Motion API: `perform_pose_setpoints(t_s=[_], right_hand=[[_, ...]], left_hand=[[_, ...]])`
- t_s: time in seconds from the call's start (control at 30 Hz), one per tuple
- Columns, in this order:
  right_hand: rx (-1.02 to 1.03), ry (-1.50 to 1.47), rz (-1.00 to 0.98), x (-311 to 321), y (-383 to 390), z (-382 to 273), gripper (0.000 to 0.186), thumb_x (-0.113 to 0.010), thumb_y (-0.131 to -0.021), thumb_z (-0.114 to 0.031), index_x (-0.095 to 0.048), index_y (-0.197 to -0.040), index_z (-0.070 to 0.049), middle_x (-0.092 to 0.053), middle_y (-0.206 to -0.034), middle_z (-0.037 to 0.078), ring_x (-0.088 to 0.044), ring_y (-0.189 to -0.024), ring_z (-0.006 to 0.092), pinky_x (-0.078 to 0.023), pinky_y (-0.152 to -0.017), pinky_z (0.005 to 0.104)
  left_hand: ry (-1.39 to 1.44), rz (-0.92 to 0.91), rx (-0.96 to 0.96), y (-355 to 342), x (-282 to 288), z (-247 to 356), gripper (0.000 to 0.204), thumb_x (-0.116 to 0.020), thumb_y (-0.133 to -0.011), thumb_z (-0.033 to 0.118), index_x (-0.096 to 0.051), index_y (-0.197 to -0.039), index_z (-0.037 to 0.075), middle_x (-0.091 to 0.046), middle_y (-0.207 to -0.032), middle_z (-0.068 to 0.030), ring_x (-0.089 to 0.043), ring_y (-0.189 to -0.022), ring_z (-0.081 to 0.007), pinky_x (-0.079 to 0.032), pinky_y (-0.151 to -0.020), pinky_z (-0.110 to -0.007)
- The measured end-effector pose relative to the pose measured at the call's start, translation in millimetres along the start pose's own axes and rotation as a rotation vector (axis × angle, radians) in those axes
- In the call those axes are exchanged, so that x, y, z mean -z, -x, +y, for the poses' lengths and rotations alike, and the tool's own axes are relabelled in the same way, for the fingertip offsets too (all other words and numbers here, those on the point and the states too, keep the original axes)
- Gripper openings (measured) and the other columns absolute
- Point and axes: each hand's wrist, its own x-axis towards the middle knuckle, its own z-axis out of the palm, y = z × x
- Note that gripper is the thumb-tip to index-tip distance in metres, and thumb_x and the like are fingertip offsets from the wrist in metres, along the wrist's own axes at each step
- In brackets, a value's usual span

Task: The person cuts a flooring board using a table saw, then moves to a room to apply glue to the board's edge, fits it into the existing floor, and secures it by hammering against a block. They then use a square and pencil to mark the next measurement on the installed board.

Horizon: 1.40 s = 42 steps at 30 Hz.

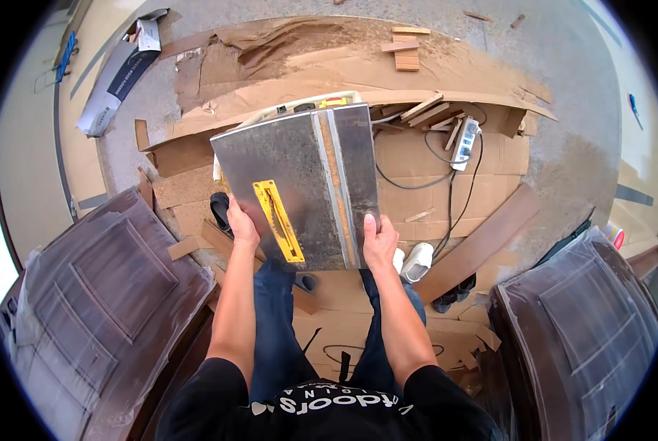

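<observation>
Saw (299, 184) held up by both hands, off the cardboard (432, 184).

Wrapped door (101, 294) sits far left. Left hand (242, 224) is clamped on the saw's near left edge by the yellow insert (277, 220), right hand (379, 242) curled over the near right edge beside the rail. Looks mid-carry, not set down anywhere yet. Power strip (466, 141) and wood scraps (435, 110) lie further right.

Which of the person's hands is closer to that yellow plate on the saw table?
Left. The left hand grips the table's near edge just left of the yellow plate; the right hand holds the same edge farther off, beyond the metal rail.
</observation>
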Motion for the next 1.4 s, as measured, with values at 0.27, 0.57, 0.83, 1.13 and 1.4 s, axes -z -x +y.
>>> perform_pose_setpoints(t_s=[0.27,0.57,0.83,1.13,1.4], right_hand=[[0.219,-0.059,-0.025,14,40,59,0.044,-0.067,-0.098,-0.044,-0.065,-0.091,0.000,-0.061,-0.066,0.012,-0.058,-0.059,0.0228,-0.049,-0.060,0.0379],[0.207,-0.128,0.040,-14,24,57,0.057,-0.065,-0.098,-0.053,-0.056,-0.083,0.001,-0.052,-0.062,0.014,-0.045,-0.057,0.0231,-0.044,-0.058,0.0410],[0.081,0.030,0.079,-49,-18,83,0.068,-0.058,-0.099,-0.061,-0.049,-0.076,0.003,-0.047,-0.063,0.019,-0.043,-0.061,0.0304,-0.042,-0.062,0.0462],[0.022,0.149,0.149,-61,-32,131,0.061,-0.051,-0.105,-0.055,-0.054,-0.084,0.002,-0.052,-0.069,0.012,-0.048,-0.069,0.0225,-0.044,-0.067,0.0422],[0.094,0.171,0.065,-70,-35,173,0.057,-0.039,-0.111,-0.049,-0.062,-0.105,0.003,-0.062,-0.095,0.007,-0.053,-0.088,0.0184,-0.046,-0.082,0.0338]], left_hand=[[-0.010,0.011,-0.007,72,62,-19,0.051,-0.036,-0.111,0.044,-0.061,-0.131,0.005,-0.066,-0.130,-0.0059,-0.063,-0.119,-0.0208,-0.048,-0.103,-0.034],[-0.186,0.040,0.019,10,47,-30,0.049,-0.041,-0.109,0.045,-0.064,-0.123,0.005,-0.067,-0.125,-0.0044,-0.062,-0.116,-0.0194,-0.046,-0.103,-0.034],[-0.210,-0.006,0.117,-75,18,-98,0.053,-0.043,-0.109,0.045,-0.066,-0.117,-0.002,-0.069,-0.111,-0.0072,-0.064,-0.100,-0.0194,-0.051,-0.090,-0.034],[-0.438,-0.010,0.101,-78,-19,-118,0.059,-0.040,-0.109,0.045,-0.069,-0.106,-0.006,-0.070,-0.096,-0.0147,-0.063,-0.089,-0.0264,-0.049,-0.084,-0.039],[-0.532,-0.112,-0.068,-83,-4,-131,0.060,-0.037,-0.108,0.047,-0.062,-0.089,-0.004,-0.061,-0.073,-0.0200,-0.062,-0.076,-0.0360,-0.047,-0.077,-0.047]])
